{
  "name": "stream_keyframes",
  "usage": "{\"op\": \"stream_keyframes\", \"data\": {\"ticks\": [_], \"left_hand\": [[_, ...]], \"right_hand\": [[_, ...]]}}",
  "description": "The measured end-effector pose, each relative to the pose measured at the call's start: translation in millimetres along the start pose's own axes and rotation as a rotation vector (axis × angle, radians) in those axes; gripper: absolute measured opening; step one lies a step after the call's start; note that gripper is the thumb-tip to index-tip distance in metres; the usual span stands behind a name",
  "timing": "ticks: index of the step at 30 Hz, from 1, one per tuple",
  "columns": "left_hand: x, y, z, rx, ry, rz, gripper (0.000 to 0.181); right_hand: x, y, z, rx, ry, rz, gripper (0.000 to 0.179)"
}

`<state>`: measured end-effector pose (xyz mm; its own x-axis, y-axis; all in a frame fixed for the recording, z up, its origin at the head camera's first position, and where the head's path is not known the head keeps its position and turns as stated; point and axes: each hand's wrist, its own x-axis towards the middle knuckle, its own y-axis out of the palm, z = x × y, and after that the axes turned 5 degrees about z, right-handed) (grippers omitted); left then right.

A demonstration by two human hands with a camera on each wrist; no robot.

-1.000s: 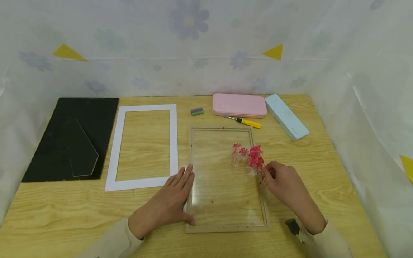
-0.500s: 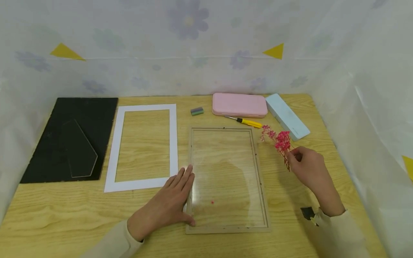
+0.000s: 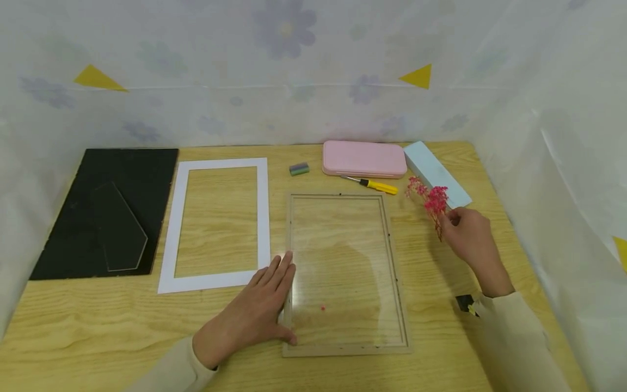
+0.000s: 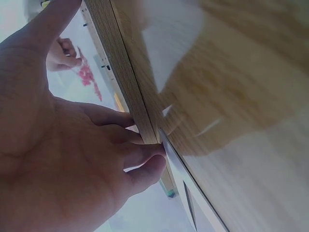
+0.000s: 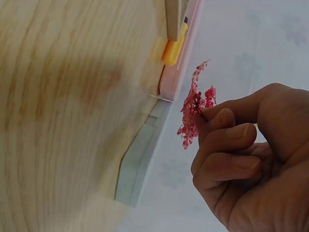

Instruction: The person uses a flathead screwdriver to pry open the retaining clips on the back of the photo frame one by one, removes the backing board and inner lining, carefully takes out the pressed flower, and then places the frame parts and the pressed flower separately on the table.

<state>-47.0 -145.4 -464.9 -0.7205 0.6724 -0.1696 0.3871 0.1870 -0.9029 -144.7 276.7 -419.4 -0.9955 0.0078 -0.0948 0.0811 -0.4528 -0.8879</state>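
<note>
My right hand [image 3: 471, 235] pinches the stems of a small sprig of pink dried flowers [image 3: 435, 200] between thumb and fingertips. In the right wrist view the flowers [image 5: 193, 108] are held up over the table. My left hand [image 3: 257, 305] lies with straight fingers along the left side of a picture frame [image 3: 399, 305] with a clear pane [image 3: 343, 261]. Seen from the left wrist, the fingers reach against the frame's wooden edge [image 4: 116, 58]. One tiny pink bit [image 3: 323, 308] lies on the pane.
A white mat border [image 3: 263, 218] and a black backing board with stand [image 3: 63, 228] lie to the left. Behind the frame are a pink case [image 3: 364, 159], a yellow-handled screwdriver [image 3: 379, 187], a pale blue box [image 3: 436, 171] and a small grey-green block [image 3: 299, 169]. White sheeting surrounds the table.
My right hand has carried the pink flowers off the pane, to the right and then farther back, near the blue box. The left hand has stayed on the frame's side.
</note>
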Motion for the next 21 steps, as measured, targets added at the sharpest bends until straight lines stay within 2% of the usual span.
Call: {"op": "stream_keyframes", "data": {"ticks": [8,21], "left_hand": [[-0.2,0.7,0.1,-0.007,-0.005,0.010,0.132],[-0.5,0.7,0.1,0.003,-0.006,-0.001,0.132]], "right_hand": [[20.9,10.9,-4.4,0.015,0.042,-0.007,0.032],[37.5,21.3,-3.0,0.020,0.048,0.036,0.032]]}}
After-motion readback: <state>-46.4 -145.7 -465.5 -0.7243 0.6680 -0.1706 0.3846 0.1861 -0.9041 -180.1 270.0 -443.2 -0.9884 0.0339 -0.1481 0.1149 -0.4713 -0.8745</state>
